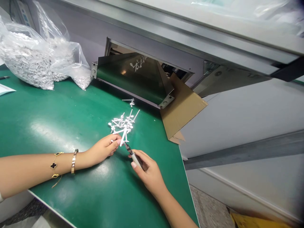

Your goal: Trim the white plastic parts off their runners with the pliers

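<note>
My left hand [106, 148] is closed, thumb against fingers, on a white branched plastic piece [125, 132] that looks like a moulding sprue. My right hand [148, 172] is wrapped round a pair of nippers [134, 158] with pale handles. Their dark jaws point up and left, at the lower end of the white piece; whether they touch it I cannot tell. Just beyond my left hand lies a loose pile of similar white sprues [117, 122]. One more small sprue [131, 102] lies apart, nearer the metal chute.
A shiny metal chute [133, 79] slopes from a wall opening onto the green table [78, 202]. Beside it leans a cardboard flap [182, 110]. Clear bags of small white parts [28, 60] stand at the back left. A metal-edged shelf [171, 31] overhangs the far side.
</note>
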